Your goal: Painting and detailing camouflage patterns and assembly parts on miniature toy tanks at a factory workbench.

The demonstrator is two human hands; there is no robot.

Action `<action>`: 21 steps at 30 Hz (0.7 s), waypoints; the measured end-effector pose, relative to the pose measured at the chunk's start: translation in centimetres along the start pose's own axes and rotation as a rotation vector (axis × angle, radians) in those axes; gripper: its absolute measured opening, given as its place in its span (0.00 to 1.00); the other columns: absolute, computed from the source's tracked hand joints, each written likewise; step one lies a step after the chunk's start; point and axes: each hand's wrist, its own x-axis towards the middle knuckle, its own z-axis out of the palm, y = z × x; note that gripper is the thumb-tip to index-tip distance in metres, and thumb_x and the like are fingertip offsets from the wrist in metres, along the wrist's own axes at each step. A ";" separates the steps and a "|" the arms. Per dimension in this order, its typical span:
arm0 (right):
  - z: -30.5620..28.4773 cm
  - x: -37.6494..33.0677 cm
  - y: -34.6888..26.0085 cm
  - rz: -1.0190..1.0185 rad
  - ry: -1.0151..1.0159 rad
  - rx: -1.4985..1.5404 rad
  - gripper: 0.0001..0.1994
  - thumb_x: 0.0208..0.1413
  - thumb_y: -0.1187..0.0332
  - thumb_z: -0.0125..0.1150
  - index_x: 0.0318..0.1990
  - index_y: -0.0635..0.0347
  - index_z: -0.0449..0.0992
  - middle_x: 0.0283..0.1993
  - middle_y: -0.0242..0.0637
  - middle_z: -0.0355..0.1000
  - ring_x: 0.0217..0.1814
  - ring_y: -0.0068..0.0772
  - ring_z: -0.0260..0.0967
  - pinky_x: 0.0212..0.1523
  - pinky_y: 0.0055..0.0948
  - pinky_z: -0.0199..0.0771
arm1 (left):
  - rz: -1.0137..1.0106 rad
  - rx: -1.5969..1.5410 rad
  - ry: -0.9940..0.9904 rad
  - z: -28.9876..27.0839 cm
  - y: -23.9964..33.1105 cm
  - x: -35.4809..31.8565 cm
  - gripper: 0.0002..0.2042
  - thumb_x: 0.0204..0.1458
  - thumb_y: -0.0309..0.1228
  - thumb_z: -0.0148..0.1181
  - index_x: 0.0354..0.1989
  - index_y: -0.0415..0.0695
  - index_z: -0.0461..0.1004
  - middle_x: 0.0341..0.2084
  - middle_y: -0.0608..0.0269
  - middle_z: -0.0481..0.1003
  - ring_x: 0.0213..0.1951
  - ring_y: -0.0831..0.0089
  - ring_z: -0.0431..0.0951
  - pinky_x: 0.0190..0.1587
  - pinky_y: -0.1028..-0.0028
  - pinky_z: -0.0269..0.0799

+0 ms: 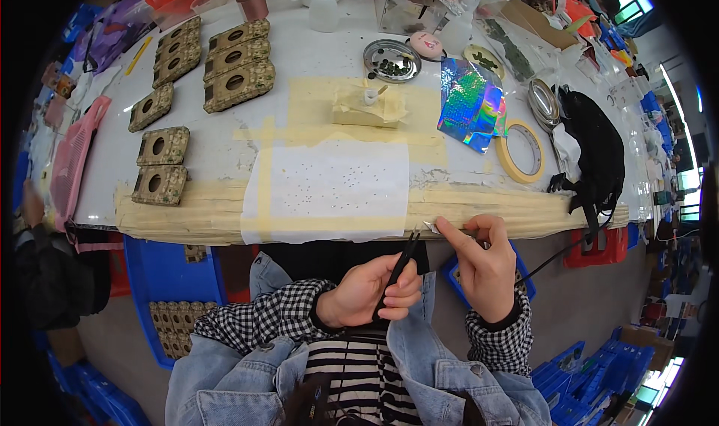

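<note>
My left hand is closed around slim black tweezers, their tips pointing up toward the table's near edge. Just right of those tips, my right hand pinches a small, pale, shiny pointed piece between finger and thumb; its kind is too small to make out. Tweezer tips and piece are close together but look apart. Beyond both hands, a white sheet dotted with many tiny specks lies taped at the table's front edge.
Camouflage-patterned cases with round holes sit in rows at left. A tape-wrapped block stands mid-table. Rightward are a metal dish of dark bits, holographic sheets, a masking tape roll and a black bag. Blue bins stand below.
</note>
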 end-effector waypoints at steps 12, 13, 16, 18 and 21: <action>0.2 -0.8 0.7 0.071 0.063 0.147 0.26 0.42 0.86 0.56 0.49 0.49 0.78 0.40 0.39 0.64 0.28 0.31 0.63 0.29 0.27 0.68 | -0.115 0.273 -0.043 0.8 -0.3 0.1 0.27 0.62 0.55 0.21 0.35 0.44 0.62 0.15 0.73 0.52 0.15 0.85 0.48 0.13 0.84 0.47; 0.2 -0.9 0.7 0.074 0.064 0.143 0.26 0.42 0.86 0.57 0.49 0.49 0.78 0.40 0.39 0.64 0.28 0.31 0.63 0.29 0.27 0.68 | -0.116 0.261 -0.027 0.9 -0.3 0.2 0.28 0.62 0.55 0.21 0.36 0.44 0.62 0.15 0.73 0.52 0.15 0.85 0.48 0.13 0.84 0.47; 0.2 -1.0 0.5 0.072 0.058 0.122 0.26 0.41 0.85 0.57 0.49 0.48 0.78 0.41 0.40 0.65 0.29 0.32 0.64 0.30 0.27 0.68 | -0.117 0.196 -0.011 1.2 -0.1 0.2 0.28 0.62 0.55 0.21 0.39 0.44 0.63 0.15 0.74 0.52 0.14 0.85 0.47 0.13 0.85 0.47; 0.1 -1.0 0.4 0.053 0.037 0.085 0.26 0.40 0.84 0.58 0.49 0.47 0.78 0.41 0.40 0.66 0.29 0.33 0.64 0.30 0.28 0.68 | -0.115 0.114 -0.039 0.6 0.0 0.2 0.27 0.63 0.55 0.22 0.40 0.45 0.64 0.16 0.74 0.51 0.13 0.85 0.47 0.13 0.85 0.48; -0.2 -0.9 0.1 0.000 -0.003 0.015 0.26 0.40 0.82 0.59 0.49 0.45 0.79 0.42 0.40 0.67 0.30 0.34 0.64 0.30 0.29 0.69 | -0.093 0.113 -0.036 0.4 -0.1 0.3 0.27 0.63 0.55 0.22 0.40 0.46 0.63 0.15 0.75 0.51 0.13 0.86 0.46 0.14 0.85 0.47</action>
